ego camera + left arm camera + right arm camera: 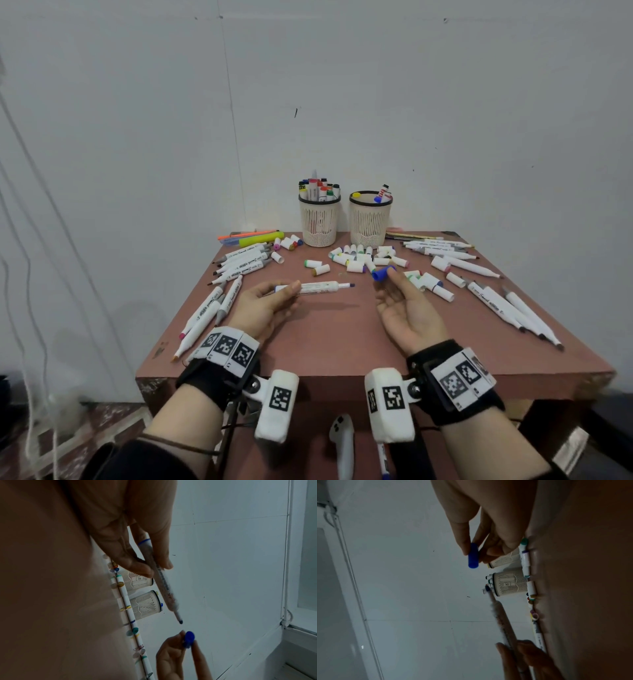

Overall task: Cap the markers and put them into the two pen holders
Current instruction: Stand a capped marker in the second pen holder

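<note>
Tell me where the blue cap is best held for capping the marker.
Pinch the blue cap by its closed end and sides, coming from the right, as the right hand does. That leaves its open mouth free toward the marker tip in the left hand.

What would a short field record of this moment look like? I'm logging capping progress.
left hand: holds the marker by its rear end, tip bare, pointing right
right hand: pinches the blue cap at the fingertips
cap and tip: apart, not yet joined
left holder: packed with capped markers
right holder: only a few markers
table: many uncapped markers at both sides, loose caps in the middle
next step, likely: push the cap onto the tip
</note>
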### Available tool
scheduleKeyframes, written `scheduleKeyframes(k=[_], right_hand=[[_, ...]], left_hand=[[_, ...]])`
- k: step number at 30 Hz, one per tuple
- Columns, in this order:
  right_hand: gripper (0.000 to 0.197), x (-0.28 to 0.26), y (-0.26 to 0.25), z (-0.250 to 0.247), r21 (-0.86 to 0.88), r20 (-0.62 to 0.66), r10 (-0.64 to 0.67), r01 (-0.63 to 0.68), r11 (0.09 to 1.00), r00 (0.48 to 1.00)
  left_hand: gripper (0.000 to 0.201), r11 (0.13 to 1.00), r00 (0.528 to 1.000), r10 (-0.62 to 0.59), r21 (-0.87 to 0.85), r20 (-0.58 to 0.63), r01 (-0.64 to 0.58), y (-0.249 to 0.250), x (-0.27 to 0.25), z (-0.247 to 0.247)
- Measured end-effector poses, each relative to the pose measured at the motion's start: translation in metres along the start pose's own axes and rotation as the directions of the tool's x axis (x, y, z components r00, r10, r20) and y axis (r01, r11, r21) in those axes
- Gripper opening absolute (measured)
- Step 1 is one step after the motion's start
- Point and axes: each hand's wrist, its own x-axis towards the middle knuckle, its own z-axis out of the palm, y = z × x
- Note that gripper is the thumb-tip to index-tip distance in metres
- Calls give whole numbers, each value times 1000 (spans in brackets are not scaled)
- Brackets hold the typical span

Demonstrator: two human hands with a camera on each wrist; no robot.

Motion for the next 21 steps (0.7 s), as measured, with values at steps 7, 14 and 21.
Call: scheduleKeyframes(k=[7, 14, 21], right_hand=[[13, 6, 4, -8, -21, 21, -86, 87, 996, 996], [16, 2, 5, -7, -99, 92, -38, 47, 994, 995], [18, 4, 8, -6, -154, 93, 3, 11, 988, 996]], left_hand=[[5, 999, 1000, 24, -48, -6, -24, -1, 1, 0], [7, 997, 999, 54, -63, 2, -54, -2, 2, -1], [8, 996, 998, 62, -67, 15, -61, -2, 2, -2]])
